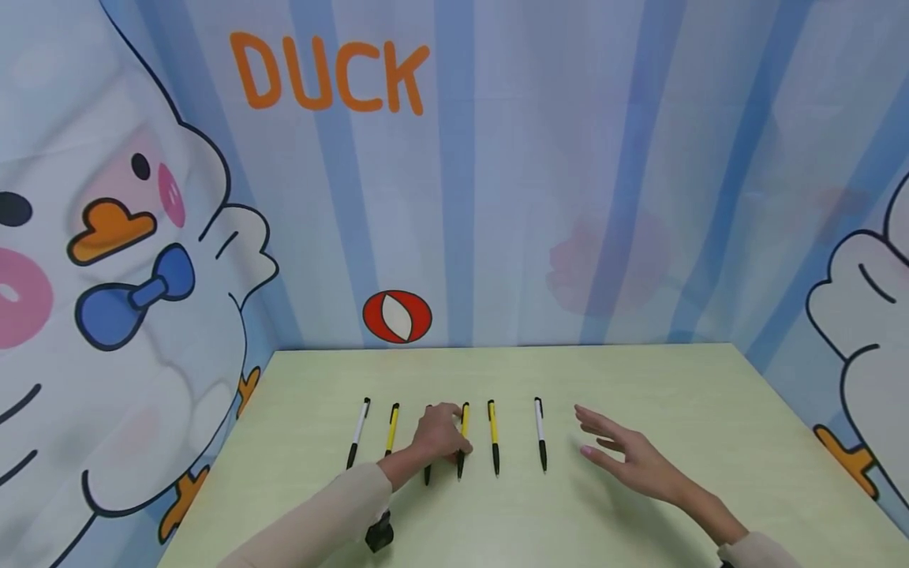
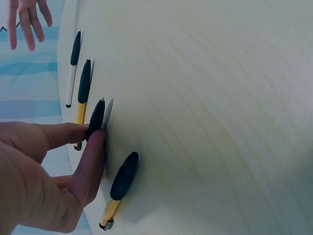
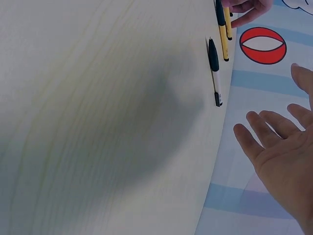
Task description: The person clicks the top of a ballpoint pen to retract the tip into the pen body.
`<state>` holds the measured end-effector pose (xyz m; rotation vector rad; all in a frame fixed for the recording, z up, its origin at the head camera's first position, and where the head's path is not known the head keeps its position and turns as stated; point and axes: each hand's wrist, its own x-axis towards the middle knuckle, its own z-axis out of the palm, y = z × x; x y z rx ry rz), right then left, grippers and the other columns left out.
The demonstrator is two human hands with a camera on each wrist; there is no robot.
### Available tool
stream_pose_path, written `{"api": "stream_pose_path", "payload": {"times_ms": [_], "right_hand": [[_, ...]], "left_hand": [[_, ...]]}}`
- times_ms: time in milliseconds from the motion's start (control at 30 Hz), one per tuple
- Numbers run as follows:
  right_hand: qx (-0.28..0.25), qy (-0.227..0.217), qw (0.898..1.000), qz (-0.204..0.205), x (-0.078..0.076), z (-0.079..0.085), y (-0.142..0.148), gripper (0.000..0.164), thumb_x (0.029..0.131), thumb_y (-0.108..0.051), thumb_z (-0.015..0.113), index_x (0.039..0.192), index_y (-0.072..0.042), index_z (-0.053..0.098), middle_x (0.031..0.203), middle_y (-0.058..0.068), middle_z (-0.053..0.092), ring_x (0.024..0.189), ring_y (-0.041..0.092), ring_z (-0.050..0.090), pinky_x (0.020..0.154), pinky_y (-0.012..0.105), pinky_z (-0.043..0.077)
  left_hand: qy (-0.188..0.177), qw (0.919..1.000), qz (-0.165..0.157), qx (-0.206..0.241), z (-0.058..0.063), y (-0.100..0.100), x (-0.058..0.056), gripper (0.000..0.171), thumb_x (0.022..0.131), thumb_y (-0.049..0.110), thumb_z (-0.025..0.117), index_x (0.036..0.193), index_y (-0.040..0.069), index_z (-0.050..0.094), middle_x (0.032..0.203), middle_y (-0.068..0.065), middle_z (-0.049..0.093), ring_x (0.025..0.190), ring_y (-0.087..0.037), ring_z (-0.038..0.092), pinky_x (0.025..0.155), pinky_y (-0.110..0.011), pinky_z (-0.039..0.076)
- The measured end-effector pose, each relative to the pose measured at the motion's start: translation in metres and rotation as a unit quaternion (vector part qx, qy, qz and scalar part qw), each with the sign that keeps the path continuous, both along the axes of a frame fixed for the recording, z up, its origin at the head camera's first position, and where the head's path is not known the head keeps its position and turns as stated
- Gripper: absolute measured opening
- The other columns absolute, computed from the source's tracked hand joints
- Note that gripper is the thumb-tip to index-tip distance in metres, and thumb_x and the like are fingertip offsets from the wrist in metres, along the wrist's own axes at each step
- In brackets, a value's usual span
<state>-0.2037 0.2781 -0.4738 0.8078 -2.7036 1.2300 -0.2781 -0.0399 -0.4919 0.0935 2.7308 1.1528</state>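
Left grip (image 1: 439, 434) pinches a yellow pen (image 1: 465, 424), mid-row at the bench (image 1: 511, 528); pinch lightly, don't nudge the yellow neighbour (image 1: 493, 430) at 3 o'clock. Right grip (image 1: 639, 464) spread, empty.

Six pens (image 1: 493, 432) altogether (four yellow, two white) and one table (image 1: 653, 383).

The orange word "DUCK" (image 1: 342, 76) stands on the striped blue backdrop (image 1: 525, 181)

The table (image 1: 525, 521) is pale; pens (image 1: 493, 430) lie on it.
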Motion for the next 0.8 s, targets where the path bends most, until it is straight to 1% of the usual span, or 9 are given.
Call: {"api": "stream_pose_path", "payload": {"times_ms": [100, 200, 233, 300, 367, 500, 633, 700, 800], "right_hand": [[0.004, -0.001, 1.0, -0.002, 0.001, 0.001, 0.0, 0.058, 0.104, -0.02, 0.06, 0.155, -0.002, 0.04, 0.149, 0.025, 0.054, 0.13, 0.024, 0.063, 0.1, 0.051, 0.056], [0.003, -0.001, 1.0, -0.002, 0.0, 0.001, -0.001, 0.058, 0.104, -0.02, 0.06, 0.155, -0.002, 0.039, 0.149, 0.025, 0.053, 0.129, 0.031, 0.062, 0.099, 0.052, 0.056], [0.002, 0.0, 1.0, -0.001, 0.0, 0.001, -0.001, 0.058, 0.104, -0.02, 0.06, 0.155, -0.001, 0.039, 0.149, 0.025, 0.053, 0.13, 0.031, 0.062, 0.099, 0.052, 0.056], [0.0, 0.003, 1.0, 0.0, 0.0, 0.001, -0.001, 0.058, 0.104, -0.019, 0.06, 0.155, -0.001, 0.04, 0.149, 0.026, 0.053, 0.13, 0.025, 0.063, 0.099, 0.051, 0.056], [-0.001, 0.006, 1.0, 0.002, -0.001, 0.001, -0.002, 0.058, 0.104, -0.019, 0.06, 0.155, -0.001, 0.04, 0.149, 0.025, 0.054, 0.13, 0.022, 0.062, 0.099, 0.05, 0.057], [-0.004, 0.012, 1.0, 0.007, -0.003, -0.001, -0.003, 0.057, 0.104, -0.018, 0.061, 0.155, -0.003, 0.041, 0.149, 0.024, 0.054, 0.13, 0.012, 0.061, 0.098, 0.045, 0.059], [-0.008, 0.016, 1.0, 0.012, -0.005, -0.003, -0.004, 0.057, 0.103, -0.017, 0.061, 0.155, -0.004, 0.041, 0.15, 0.022, 0.054, 0.129, -0.001, 0.056, 0.098, 0.042, 0.06], [-0.01, 0.018, 1.0, 0.014, -0.006, -0.003, -0.005, 0.057, 0.103, -0.017, 0.061, 0.155, -0.004, 0.041, 0.15, 0.023, 0.054, 0.13, 0.005, 0.059, 0.098, 0.043, 0.06], [-0.01, 0.016, 1.0, 0.015, -0.006, -0.002, -0.008, 0.058, 0.103, -0.017, 0.061, 0.155, -0.003, 0.04, 0.149, 0.023, 0.054, 0.13, 0.027, 0.063, 0.098, 0.045, 0.059]], "left_hand": [[0.003, 0.9999, 0.001, 0.011, 0.0, -0.002, 0.0, 0.059, 0.077, -0.001, 0.084, 0.131, -0.004, 0.063, 0.069, -0.008, 0.069, 0.051, -0.016, 0.069, 0.054, -0.028, 0.059], [0.022, 0.9996, -0.013, 0.015, 0.001, -0.006, 0.0, 0.056, 0.081, 0.0, 0.079, 0.134, -0.004, 0.061, 0.068, -0.007, 0.07, 0.051, -0.014, 0.066, 0.054, -0.027, 0.059], [0.031, 0.9992, -0.019, 0.018, 0.001, -0.007, 0.0, 0.056, 0.082, 0.001, 0.077, 0.135, -0.005, 0.06, 0.069, -0.006, 0.069, 0.05, -0.013, 0.066, 0.054, -0.027, 0.059], [0.042, 0.9984, -0.027, 0.025, 0.002, -0.01, 0.002, 0.055, 0.084, 0.001, 0.074, 0.136, -0.005, 0.059, 0.071, -0.005, 0.067, 0.051, -0.013, 0.064, 0.054, -0.026, 0.058], [0.042, 0.9977, -0.029, 0.045, 0.004, -0.013, 0.004, 0.056, 0.084, -0.001, 0.073, 0.138, -0.005, 0.058, 0.076, -0.006, 0.066, 0.052, -0.013, 0.064, 0.052, -0.028, 0.06], [0.022, 0.9951, -0.022, 0.093, 0.011, -0.017, 0.01, 0.057, 0.084, -0.002, 0.073, 0.139, -0.004, 0.057, 0.086, -0.01, 0.065, 0.058, -0.014, 0.065, 0.053, -0.029, 0.062], [0.003, 0.989, -0.016, 0.147, 0.017, -0.021, 0.017, 0.06, 0.085, -0.003, 0.072, 0.142, -0.003, 0.054, 0.093, -0.013, 0.064, 0.063, -0.017, 0.068, 0.056, -0.032, 0.064], [-0.004, 0.9863, -0.012, 0.164, 0.021, -0.023, 0.021, 0.061, 0.087, -0.003, 0.072, 0.144, -0.002, 0.052, 0.095, -0.013, 0.063, 0.064, -0.017, 0.069, 0.058, -0.033, 0.064], [-0.012, 0.9828, -0.003, 0.184, 0.027, -0.024, 0.027, 0.062, 0.089, -0.001, 0.072, 0.147, -0.001, 0.05, 0.098, -0.013, 0.062, 0.067, -0.015, 0.069, 0.061, -0.033, 0.065]]}}
